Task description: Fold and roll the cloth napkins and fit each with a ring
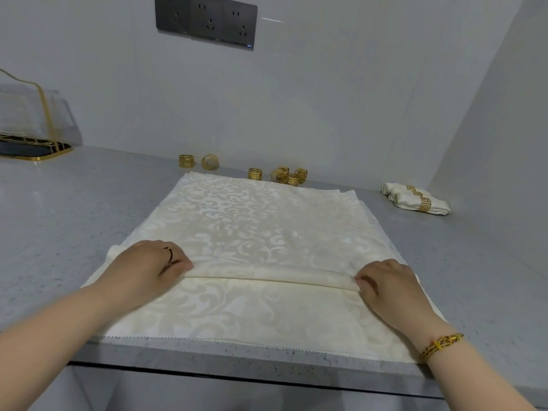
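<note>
Napkin (252,221) roll under left hand (148,262), right hand (388,280).

1. Likely a home kitchen: grey speckled stone counter (59,221) left of my left hand (148,262).
2. Pale wall (326,99) with a triple socket panel (206,20) beyond it.
3. Gold-wire rack (35,148) far left.

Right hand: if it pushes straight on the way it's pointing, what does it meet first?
The right hand pinches the rolled fold of the napkin, so that comes first. Past it only flat napkin shows, then perhaps the gold rings by the wall; depth is unclear.
</note>
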